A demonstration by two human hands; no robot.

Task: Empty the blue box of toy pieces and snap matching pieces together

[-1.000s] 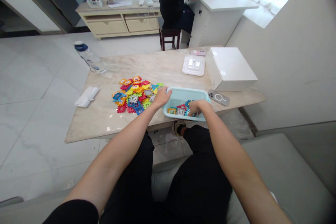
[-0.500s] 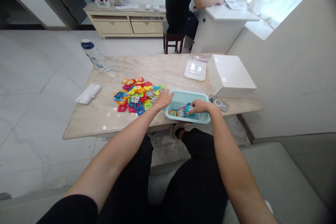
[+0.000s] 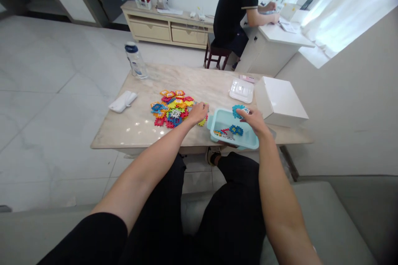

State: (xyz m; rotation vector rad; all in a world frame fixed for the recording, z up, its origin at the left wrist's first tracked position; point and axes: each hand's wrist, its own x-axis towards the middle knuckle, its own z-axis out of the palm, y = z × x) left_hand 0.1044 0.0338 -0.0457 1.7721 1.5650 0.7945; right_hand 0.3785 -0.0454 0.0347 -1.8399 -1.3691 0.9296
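Note:
A pile of colourful toy tiles (image 3: 173, 107) lies in the middle of the marble table (image 3: 139, 124). My left hand (image 3: 197, 113) rests closed at the pile's right edge, next to the left rim of a light blue tub (image 3: 248, 143). My right hand (image 3: 252, 118) is raised over the tub and pinches a blue toy tile (image 3: 238, 110). A few more tiles (image 3: 230, 131) lie inside the tub.
A white box (image 3: 280, 100), a white lid (image 3: 241, 90) and a pink phone (image 3: 246, 78) lie at the table's right. A water bottle (image 3: 134, 59) and a white cloth (image 3: 122, 101) are at the left. Another person (image 3: 239, 4) sits at a white desk behind.
My right hand has come up out of the tub with a blue tile. The left hand has slid off the tub's rim to the pile's edge. The view has shifted left.

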